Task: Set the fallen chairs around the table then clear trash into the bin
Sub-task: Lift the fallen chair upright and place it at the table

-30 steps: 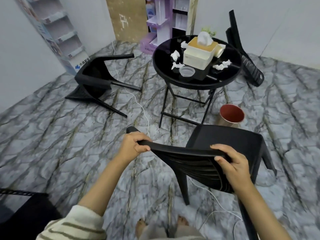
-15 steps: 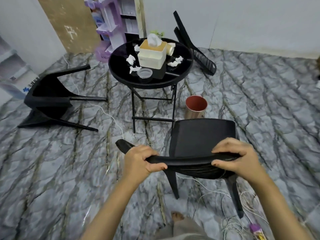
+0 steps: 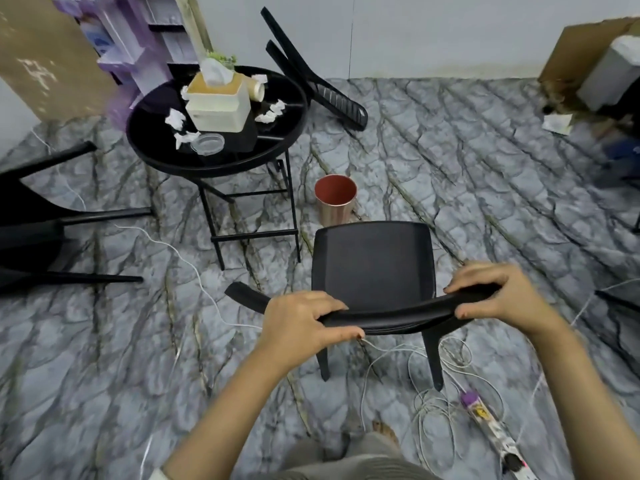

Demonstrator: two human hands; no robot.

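Upright black chair (image 3: 372, 261), top rail in the curled grip of left hand (image 3: 299, 322) and right hand (image 3: 502, 296).

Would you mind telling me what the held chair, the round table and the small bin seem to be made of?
The chair looks like matt black moulded plastic: one-piece seat, dull surface. The table top is glossy black, perhaps glass or lacquered metal, given its reflections; its legs look like thin metal bars. The bin seems metal, with a coppery sheen outside and red inside.
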